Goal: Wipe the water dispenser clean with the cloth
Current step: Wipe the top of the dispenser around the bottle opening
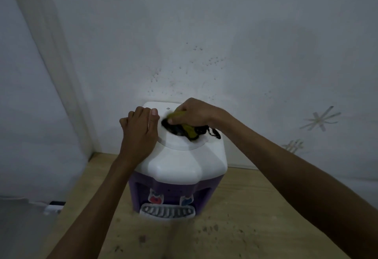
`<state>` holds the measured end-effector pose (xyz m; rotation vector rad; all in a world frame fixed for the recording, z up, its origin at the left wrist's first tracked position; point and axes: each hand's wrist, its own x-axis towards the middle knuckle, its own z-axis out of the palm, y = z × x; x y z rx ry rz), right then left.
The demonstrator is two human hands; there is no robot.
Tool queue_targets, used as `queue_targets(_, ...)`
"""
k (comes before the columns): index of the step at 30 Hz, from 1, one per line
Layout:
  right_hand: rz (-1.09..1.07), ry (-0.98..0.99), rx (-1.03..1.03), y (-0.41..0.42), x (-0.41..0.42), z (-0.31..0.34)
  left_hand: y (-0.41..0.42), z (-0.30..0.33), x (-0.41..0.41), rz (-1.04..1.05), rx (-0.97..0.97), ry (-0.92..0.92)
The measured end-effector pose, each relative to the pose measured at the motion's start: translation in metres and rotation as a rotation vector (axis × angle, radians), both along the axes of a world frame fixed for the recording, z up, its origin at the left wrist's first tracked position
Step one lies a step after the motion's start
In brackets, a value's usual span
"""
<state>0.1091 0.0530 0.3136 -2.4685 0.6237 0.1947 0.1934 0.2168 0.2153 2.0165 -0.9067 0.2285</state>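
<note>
The dispenser (pixel 176 162) stands on the wooden bench (pixel 245 207) against the wall, its white top facing up. The left hand (pixel 139 130) lies flat on the top's left edge, fingers relaxed, steadying it. The right hand's (pixel 194 113) grip is curled tight round the cloth (pixel 188 130), pressed into the top recess. A hard scrub could slide the light unit backward, or snag the cloth's dark loose threads on the recess rim.
</note>
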Motion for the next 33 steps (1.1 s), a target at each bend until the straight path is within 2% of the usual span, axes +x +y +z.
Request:
queue_targets(2, 0.201, 0.062, -0.209, 0.005, -0.013, -0.001, 0.0, 0.001, -0.001, 0.01, -0.006, 0.002)
queue_targets(4, 0.31, 0.105, -0.388, 0.0, -0.025, -0.004, 0.0, 0.001, 0.0, 0.012, -0.009, 0.001)
queue_targets(8, 0.319, 0.038, -0.712, -0.017, -0.036, -0.008, 0.0, -0.001, 0.002, 0.023, -0.009, -0.005)
queue_targets(13, 0.399, 0.102, -0.57, -0.012, -0.038, -0.006, 0.0, -0.001, 0.002, 0.024, -0.001, -0.001)
queue_targets(16, 0.42, 0.083, -0.728, -0.026, -0.038, 0.001, 0.001, -0.001, 0.001, 0.03, 0.009, -0.023)
queue_targets(18, 0.399, -0.002, -0.864, -0.031, -0.035, -0.004, 0.001, -0.001, 0.001, 0.033, 0.014, -0.039)
queue_targets(23, 0.354, -0.096, -0.966, -0.03, -0.033, -0.017, 0.0, 0.0, 0.001, 0.038, 0.025, -0.037)
queue_targets(29, 0.36, 0.061, -0.672, -0.026, -0.049, 0.001, -0.001, -0.002, 0.002, 0.041, 0.011, -0.05)
queue_targets(33, 0.263, 0.019, -0.73, -0.023, -0.045, 0.001, 0.001, -0.002, 0.002, 0.041, -0.003, -0.046)
